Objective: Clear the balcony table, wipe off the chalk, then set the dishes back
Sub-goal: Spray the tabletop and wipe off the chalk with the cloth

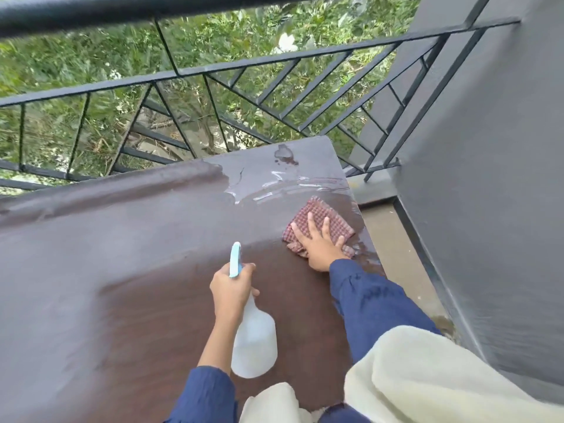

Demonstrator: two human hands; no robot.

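My left hand (231, 290), fingers clamped round the spray bottle (254, 346), hides its neck. My right hand (320, 244), fingers spread, presses a checked cloth (319, 213) on the wet worktop (122, 270).

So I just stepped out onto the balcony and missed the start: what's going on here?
A person is wiping the brown table. The right hand presses flat on a checked red cloth near the table's right edge, while the left hand grips a spray bottle above the tabletop. White chalk marks and wet streaks lie beyond the cloth.
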